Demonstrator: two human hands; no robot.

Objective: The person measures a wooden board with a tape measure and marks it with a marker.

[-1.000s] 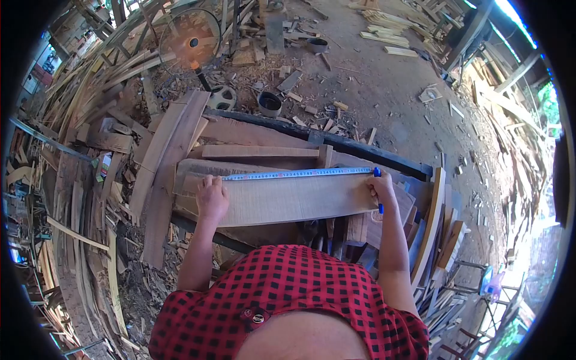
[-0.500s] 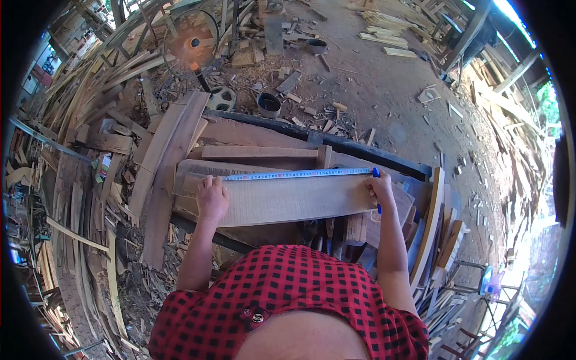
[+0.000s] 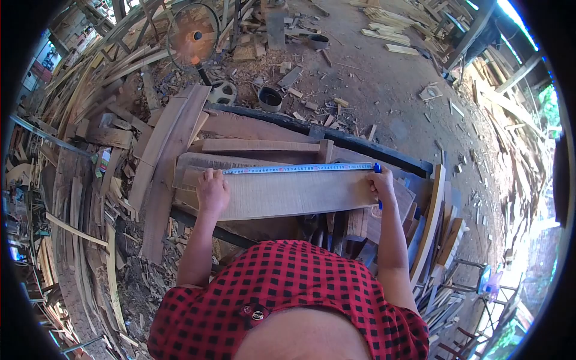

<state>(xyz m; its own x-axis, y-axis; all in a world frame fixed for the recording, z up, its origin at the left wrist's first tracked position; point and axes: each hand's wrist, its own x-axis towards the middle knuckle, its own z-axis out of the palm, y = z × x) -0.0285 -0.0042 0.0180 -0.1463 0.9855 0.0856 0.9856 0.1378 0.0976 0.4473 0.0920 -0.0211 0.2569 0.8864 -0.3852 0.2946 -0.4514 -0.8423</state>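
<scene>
A pale, smooth board (image 3: 294, 195) lies crosswise in front of me. Along its far edge stretches the blade of a tape measure (image 3: 300, 168), pulled out with its numbers facing up. At the board's left end, my left hand (image 3: 213, 191) is closed on the blade's end, fingers curled over it. My right hand (image 3: 381, 183) is closed at the other end of the blade. Blue parts show above and below that fist; the palm hides the rest.
Under the board are more wooden pieces, with a narrow beam (image 3: 261, 146) behind it. A round fan (image 3: 194, 36) stands at the back left. Lumber leans at left, more planks (image 3: 429, 222) at right. A dark bucket (image 3: 270, 99) sits among floor scraps.
The view has shifted slightly, so the board and hands appear a little higher. Both hands keep hold of the stretched tape at about the same places.
</scene>
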